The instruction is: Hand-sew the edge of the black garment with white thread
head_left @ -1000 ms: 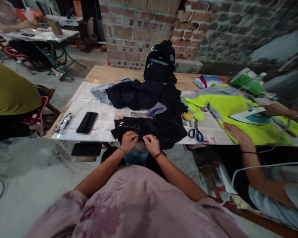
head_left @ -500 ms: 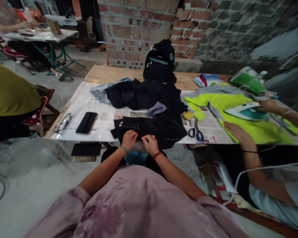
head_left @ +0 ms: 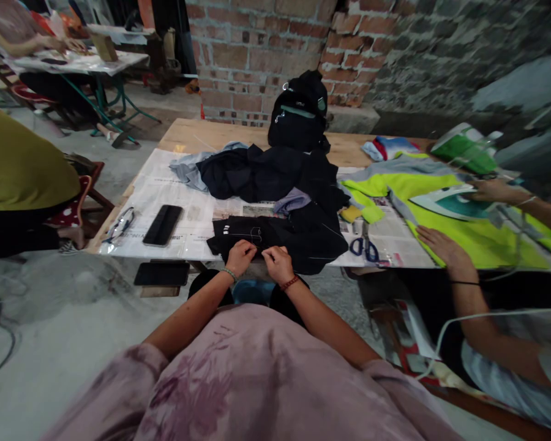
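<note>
A black garment lies at the front edge of the table, with small white marks at its left end. Pale thread loops over the cloth and leads down to my fingertips. My left hand is closed in a pinch at the garment's near edge, apparently on this thread. Close beside it, my right hand pinches too, its thumb and forefinger almost meeting the left fingertips. Any needle is too small to make out. Dark blue scissors lie right of the garment.
Behind are piled dark clothes and a black backpack. At left lie a phone and glasses. On the right, a co-worker's hand holds an iron on a yellow-and-grey garment; the other hand presses it flat.
My hands stay pinched near the garment edge, with the fingertips slightly closer together. The co-worker's iron has slid a little leftward on the yellow cloth. The view has shifted slightly.
</note>
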A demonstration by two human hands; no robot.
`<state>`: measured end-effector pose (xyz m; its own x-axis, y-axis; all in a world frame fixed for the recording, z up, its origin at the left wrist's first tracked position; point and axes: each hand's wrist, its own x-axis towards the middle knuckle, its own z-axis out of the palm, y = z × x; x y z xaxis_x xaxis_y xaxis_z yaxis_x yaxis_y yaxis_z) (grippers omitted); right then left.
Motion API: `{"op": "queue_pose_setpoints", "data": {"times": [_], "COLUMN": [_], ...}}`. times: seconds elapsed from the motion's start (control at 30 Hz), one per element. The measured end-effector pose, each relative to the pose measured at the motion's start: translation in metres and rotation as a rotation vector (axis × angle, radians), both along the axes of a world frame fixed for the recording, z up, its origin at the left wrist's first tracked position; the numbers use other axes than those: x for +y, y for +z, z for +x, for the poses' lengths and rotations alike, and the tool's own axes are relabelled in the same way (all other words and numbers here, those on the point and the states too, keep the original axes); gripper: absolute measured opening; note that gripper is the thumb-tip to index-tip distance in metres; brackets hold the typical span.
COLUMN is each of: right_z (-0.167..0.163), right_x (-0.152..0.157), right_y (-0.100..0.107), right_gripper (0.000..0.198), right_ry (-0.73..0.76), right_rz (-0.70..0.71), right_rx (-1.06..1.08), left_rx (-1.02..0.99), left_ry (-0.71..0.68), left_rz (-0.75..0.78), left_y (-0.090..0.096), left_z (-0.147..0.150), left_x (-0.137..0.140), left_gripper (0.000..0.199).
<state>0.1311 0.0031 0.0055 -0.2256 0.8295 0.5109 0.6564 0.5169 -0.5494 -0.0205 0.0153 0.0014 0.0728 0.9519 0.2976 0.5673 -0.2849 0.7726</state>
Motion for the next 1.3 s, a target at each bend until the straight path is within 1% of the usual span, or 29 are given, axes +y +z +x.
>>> {"op": "queue_pose_setpoints", "data": {"times": [0.1,0.2,0.33,0.53,0.67,0.77,0.9,0.97,1.03,1.1,1.2,1.3], "right_z": [-0.001,0.0,0.002,-0.001,0.002,0.005,0.005,0.005,0.004,0.002,-0.002,-0.005], "right_x": [0.003,0.002,0.0,0.003,-0.001,-0.003,-0.002,-0.002,-0.001,-0.001,-0.002,-0.002], "right_y": [-0.002,0.0,0.004,0.001,0.01,0.017,0.016,0.014,0.014,0.014,0.015,0.016], "right_gripper": [0.02,0.02,0.02,0.022,0.02,0.02,0.017,0.016,0.016,0.017,0.018,0.017], "right_ry": [0.04,0.075,0.078,0.086,0.081,0.066,-0.008,-0.041,-0.06,-0.079,-0.113,-0.112], "right_rz": [0.039,0.078,0.111,0.07,0.064,0.031,-0.093,-0.131,-0.146,-0.151,-0.153,-0.141], "right_rx": [-0.122,-0.164,-0.142,-0.162,-0.085,-0.026,0.063,0.095,0.115,0.125,0.12,0.102], "left_rx": [0.042,0.035,-0.016,0.039,0.005,-0.035,-0.109,-0.154,-0.172,-0.131,-0.034,-0.016], "left_ry": [-0.018,0.029,0.085,0.016,0.109,0.114,0.005,-0.022,-0.013,-0.006,0.002,0.063], "left_rz": [0.027,0.026,-0.005,0.001,-0.046,-0.051,0.006,0.031,0.045,0.082,0.167,0.197], "left_y": [-0.001,0.0,0.001,0.0,0.002,0.002,0.002,0.001,0.0,-0.002,-0.005,-0.007], "left_z": [-0.002,-0.001,0.002,0.0,-0.002,-0.003,-0.008,-0.011,-0.013,-0.011,-0.005,0.002], "left_x": [0.0,0.002,0.004,0.002,0.007,0.01,0.004,-0.002,-0.008,-0.011,-0.013,-0.012], "left_gripper": [0.011,0.013,0.012,0.013,0.014,0.013,0.008,0.011,0.016,0.016,0.015,0.01]}}
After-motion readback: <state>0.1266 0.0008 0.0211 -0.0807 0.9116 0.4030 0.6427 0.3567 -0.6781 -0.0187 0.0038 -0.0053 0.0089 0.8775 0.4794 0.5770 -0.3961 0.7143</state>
